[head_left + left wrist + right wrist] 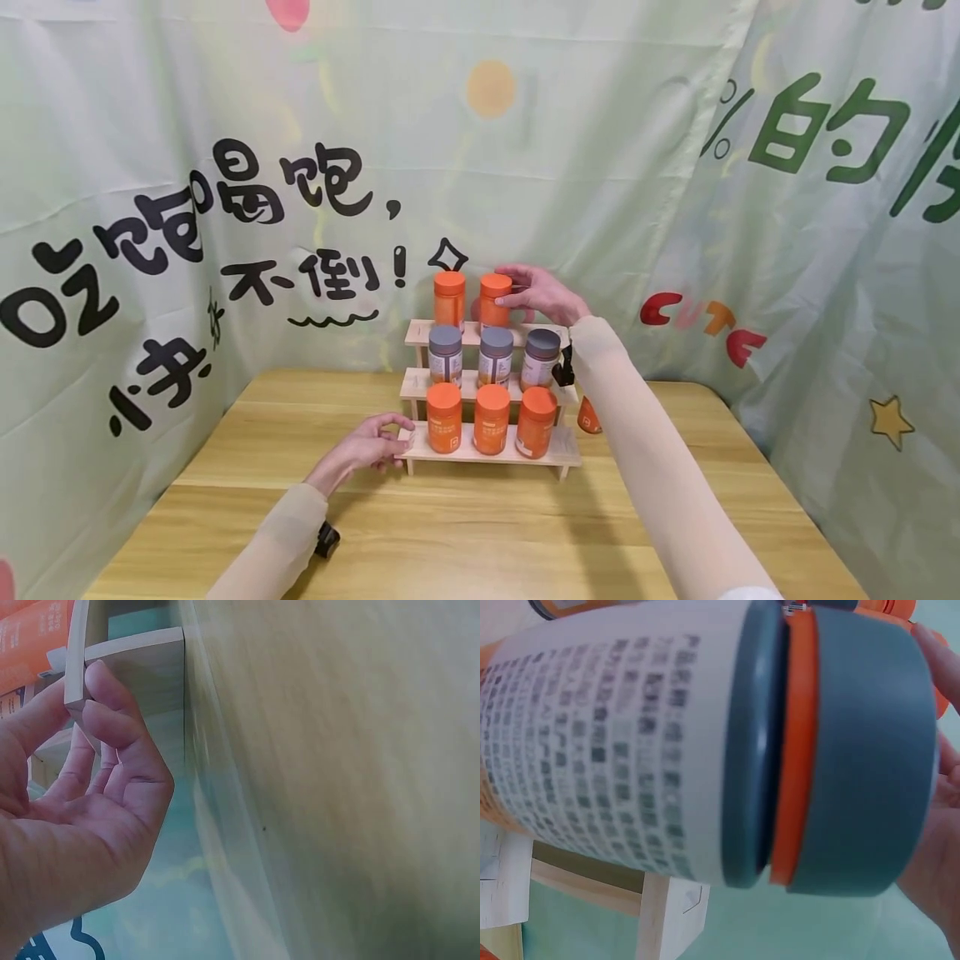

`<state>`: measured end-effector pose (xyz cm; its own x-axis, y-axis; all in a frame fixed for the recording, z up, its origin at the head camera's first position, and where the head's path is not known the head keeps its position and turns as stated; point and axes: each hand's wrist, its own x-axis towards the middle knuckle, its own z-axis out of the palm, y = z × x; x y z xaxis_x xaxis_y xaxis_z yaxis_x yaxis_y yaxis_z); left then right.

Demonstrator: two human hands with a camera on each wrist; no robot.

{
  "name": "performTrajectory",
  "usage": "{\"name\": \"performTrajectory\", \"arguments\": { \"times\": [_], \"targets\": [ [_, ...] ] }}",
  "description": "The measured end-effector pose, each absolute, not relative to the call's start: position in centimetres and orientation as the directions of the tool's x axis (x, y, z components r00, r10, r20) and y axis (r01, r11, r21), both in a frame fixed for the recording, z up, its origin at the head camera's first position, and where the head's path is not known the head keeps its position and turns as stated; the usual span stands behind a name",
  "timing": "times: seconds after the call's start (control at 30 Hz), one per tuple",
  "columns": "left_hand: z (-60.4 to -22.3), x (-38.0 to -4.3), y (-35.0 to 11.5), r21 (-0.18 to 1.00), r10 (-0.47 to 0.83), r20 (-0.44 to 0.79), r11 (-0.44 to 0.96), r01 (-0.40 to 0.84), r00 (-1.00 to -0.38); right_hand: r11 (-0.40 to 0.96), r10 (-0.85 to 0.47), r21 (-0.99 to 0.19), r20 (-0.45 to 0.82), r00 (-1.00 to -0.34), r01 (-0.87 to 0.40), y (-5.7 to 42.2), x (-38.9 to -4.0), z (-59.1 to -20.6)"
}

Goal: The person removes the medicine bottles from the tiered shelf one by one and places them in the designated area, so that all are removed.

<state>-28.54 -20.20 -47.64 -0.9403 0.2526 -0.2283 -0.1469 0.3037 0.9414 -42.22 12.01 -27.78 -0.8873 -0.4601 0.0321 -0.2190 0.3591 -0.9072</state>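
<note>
A three-tier wooden display stand (564,451) stands on the table with jars on every shelf. My left hand (367,442) grips the left end of the lowest shelf; in the left wrist view, thumb and fingers pinch the board's corner (75,679). On the top shelf, my right hand (546,292) holds an orange jar (492,315) near its lid, thumb in front. A second orange jar (448,302) is to its left. A grey-lidded jar (607,742) fills much of the right wrist view, hiding part of that hand (934,832).
Three grey-lidded jars (495,350) line the middle shelf, and three orange jars (491,425) the lowest. Another orange jar (589,416) is on the table (420,533) at the stand's right, partly behind my right sleeve. A printed cloth backdrop (600,167) hangs close behind.
</note>
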Motion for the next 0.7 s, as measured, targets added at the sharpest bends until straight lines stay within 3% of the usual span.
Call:
{"name": "performTrajectory", "arguments": {
  "times": [0.7],
  "targets": [
    [-47.35, -28.47, -19.96, 0.934, 0.245, -0.243, 0.32, -0.158, -0.939, 0.411, -0.44, -0.874, 0.059, -0.896, -0.26, 11.56, -42.28, -28.71]
  ]
}}
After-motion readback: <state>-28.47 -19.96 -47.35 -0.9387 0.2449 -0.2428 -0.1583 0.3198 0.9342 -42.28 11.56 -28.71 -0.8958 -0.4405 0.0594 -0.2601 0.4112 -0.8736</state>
